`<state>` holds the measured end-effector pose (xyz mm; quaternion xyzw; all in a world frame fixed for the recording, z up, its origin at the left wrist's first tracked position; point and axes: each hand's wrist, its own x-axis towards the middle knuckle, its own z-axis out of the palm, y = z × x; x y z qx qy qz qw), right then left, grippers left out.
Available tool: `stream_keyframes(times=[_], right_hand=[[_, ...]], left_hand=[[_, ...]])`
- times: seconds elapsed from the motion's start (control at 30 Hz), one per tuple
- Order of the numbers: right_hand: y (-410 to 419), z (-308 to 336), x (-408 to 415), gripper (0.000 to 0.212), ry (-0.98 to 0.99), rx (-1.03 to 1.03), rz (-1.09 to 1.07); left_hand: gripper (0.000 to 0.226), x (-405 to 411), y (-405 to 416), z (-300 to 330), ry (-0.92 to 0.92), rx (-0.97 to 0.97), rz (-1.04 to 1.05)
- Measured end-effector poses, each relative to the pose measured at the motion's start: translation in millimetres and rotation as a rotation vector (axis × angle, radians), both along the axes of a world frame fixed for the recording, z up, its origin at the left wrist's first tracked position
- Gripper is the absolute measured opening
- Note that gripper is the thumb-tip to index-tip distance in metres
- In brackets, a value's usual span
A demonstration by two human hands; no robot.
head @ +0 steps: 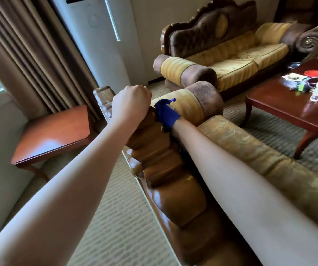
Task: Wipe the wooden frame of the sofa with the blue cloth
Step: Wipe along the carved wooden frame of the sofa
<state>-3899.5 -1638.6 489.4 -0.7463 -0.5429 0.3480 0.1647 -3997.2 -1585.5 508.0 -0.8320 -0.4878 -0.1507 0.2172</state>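
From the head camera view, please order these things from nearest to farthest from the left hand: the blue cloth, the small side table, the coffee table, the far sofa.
Measured from the left hand:
1. Blue cloth, just to its right, against the wooden frame.
2. Small side table, lower left, by the curtain.
3. Coffee table and far sofa, both to the right across the room; too close to call.

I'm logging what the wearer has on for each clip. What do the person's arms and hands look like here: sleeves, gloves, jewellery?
Both forearms are bare, with no sleeves in view. The left hand shows no glove, ring or watch. The right hand is mostly hidden under the blue cloth, so I cannot tell there.
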Motion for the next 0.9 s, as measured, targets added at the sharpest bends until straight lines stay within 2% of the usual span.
stream_keyframes(times=[0.03, 0.07, 0.1, 0.13, 0.17, 0.2, 0.27, 0.33, 0.43, 0.57, 0.67, 0.77, 0.9], right_hand=[[3, 0, -1, 0.040, 0.045, 0.032, -0.075], [3, 1, -1, 0.040, -0.022, 0.127, -0.031], [3, 0, -2, 0.040, -0.216, 0.219, 0.130], [1, 0, -4, 0.039, -0.438, 0.225, 0.302], [1, -2, -5, 0.038, -0.588, 0.242, 0.369], [0, -9, -3, 0.037, -0.556, 0.250, 0.295], [-2, -25, 3, 0.040, 0.085, 0.034, -0.090], [-7, -40, 10, 0.045, 0.249, 0.000, -0.150], [-8, -59, 25, 0.045, 0.272, -0.024, -0.133], [-35, -54, 27, 0.043, 0.338, 0.068, -0.223], [-57, -49, 27, 0.043, 0.353, 0.077, -0.203], [-79, -38, 26, 0.037, 0.328, 0.103, -0.185], [-104, -45, 26, 0.035, 0.255, 0.017, -0.177]], left_hand=[[0.019, 1, 1, 0, -0.029, -0.007, 0.009], [0.020, 1, -2, 0, -0.018, -0.009, -0.010], [0.020, 2, 0, -1, -0.030, 0.007, -0.026], [0.020, 1, -2, 0, -0.029, -0.006, -0.036], [0.021, 2, -2, 0, -0.060, -0.003, -0.029], [0.021, 2, -4, 1, -0.090, -0.007, -0.016], [0.021, 3, -6, 0, -0.121, 0.003, -0.011], [0.023, 3, -6, 0, -0.143, -0.013, -0.026], [0.026, 2, -6, 3, -0.197, -0.043, -0.039], [0.030, 3, -8, 5, -0.227, -0.065, -0.011], [0.030, 3, -9, 5, -0.216, -0.096, 0.000], [0.029, 3, -13, 7, -0.229, -0.108, 0.005], [0.032, 5, -20, 11, -0.223, -0.064, -0.006]])
